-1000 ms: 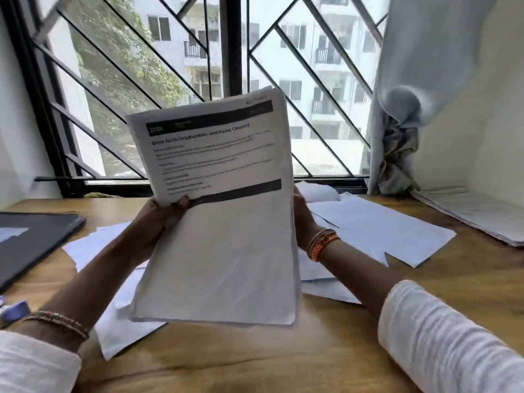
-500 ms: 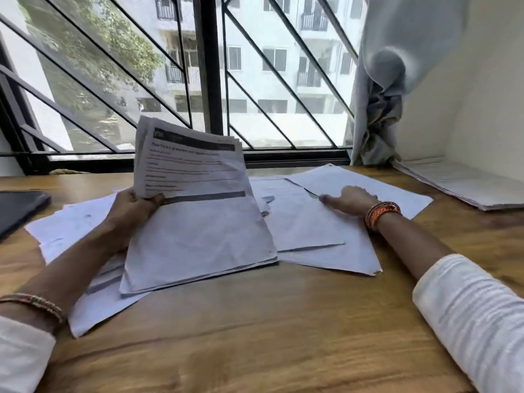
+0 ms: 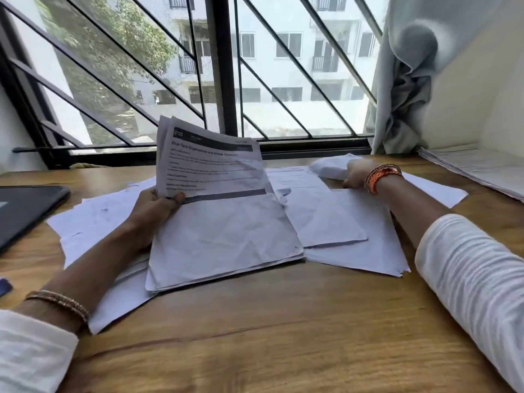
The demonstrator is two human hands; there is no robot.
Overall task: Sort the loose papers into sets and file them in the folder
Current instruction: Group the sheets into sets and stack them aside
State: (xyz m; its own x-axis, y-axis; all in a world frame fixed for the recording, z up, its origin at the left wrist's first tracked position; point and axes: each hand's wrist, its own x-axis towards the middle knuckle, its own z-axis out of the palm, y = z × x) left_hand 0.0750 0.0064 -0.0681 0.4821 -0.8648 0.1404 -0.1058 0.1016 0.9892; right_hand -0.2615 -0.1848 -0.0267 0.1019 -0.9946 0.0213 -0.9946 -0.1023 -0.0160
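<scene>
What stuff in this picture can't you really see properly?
- Head view: the small print on the held stack is too blurred to read.
- The right hand faces away, so its fingers on the crumpled sheet are hidden.
- The dark folder is cut off by the left edge.
- The papers under the stack are covered by it.

The thick stack of printed white papers (image 3: pixel 224 236) lies in the middle of the brown wooden table (image 3: pixel 283 336). Loose white paper sheets (image 3: pixel 354 251) lie right of it, the flat dark folder (image 3: pixel 25 211) far left.
</scene>
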